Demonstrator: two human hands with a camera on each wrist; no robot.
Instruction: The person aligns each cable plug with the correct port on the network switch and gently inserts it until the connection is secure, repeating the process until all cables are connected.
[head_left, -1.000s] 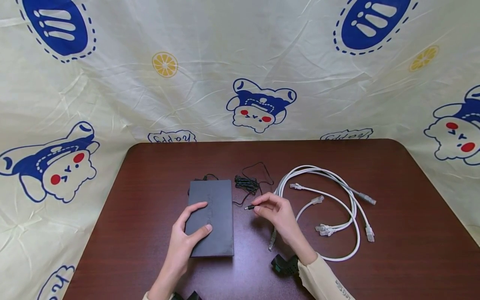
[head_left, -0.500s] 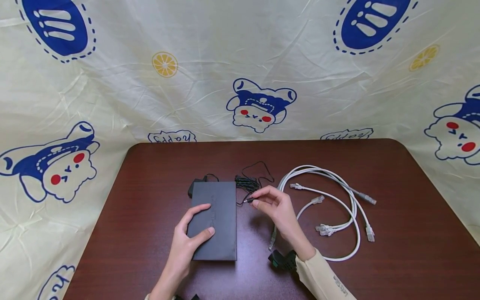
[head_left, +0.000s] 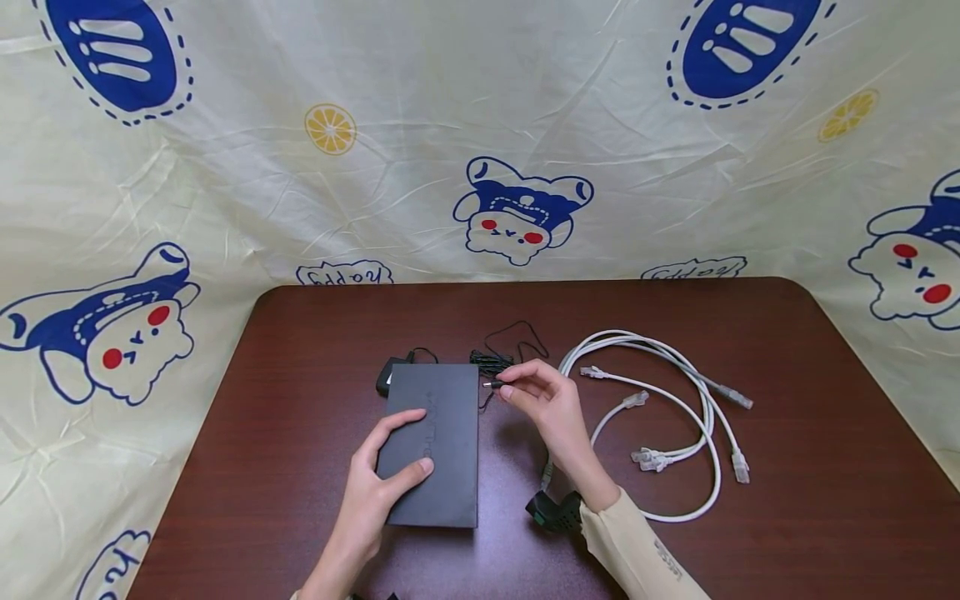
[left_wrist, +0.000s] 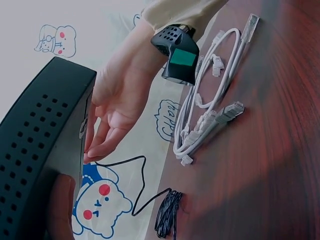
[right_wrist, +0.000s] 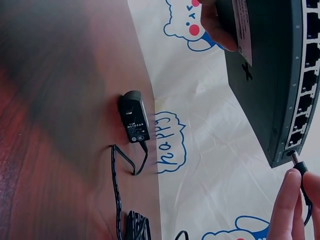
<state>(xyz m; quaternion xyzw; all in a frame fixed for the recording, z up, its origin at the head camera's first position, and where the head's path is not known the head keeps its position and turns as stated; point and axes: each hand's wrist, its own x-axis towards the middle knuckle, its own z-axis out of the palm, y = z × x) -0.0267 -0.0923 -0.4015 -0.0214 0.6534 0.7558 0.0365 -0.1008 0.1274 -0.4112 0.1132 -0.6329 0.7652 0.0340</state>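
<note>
A dark grey network switch [head_left: 442, 442] is held up over the table by my left hand [head_left: 365, 483], thumb and fingers spread across its top and round its side. Between thumb and fingertips my right hand [head_left: 551, 421] pinches the black barrel plug [right_wrist: 301, 169] of a power cord. In the right wrist view the plug's metal tip is right at the round power jack [right_wrist: 291, 152], beside the row of ports [right_wrist: 302, 102]. The left wrist view shows the switch's vented side [left_wrist: 35, 135] and my right hand beyond it.
A black power adapter [right_wrist: 134, 120] marked NETGEAR lies behind the switch, near its bundled cord [head_left: 491, 362]. Coiled white network cables [head_left: 708, 417] with clear connectors spread over the table's right side. A patterned cloth [head_left: 405, 192] hangs behind the table [head_left: 247, 467].
The switch has shifted a little right and toward me in my left hand. My right hand has moved slightly away from me, bringing the plug close to the switch's right edge.
</note>
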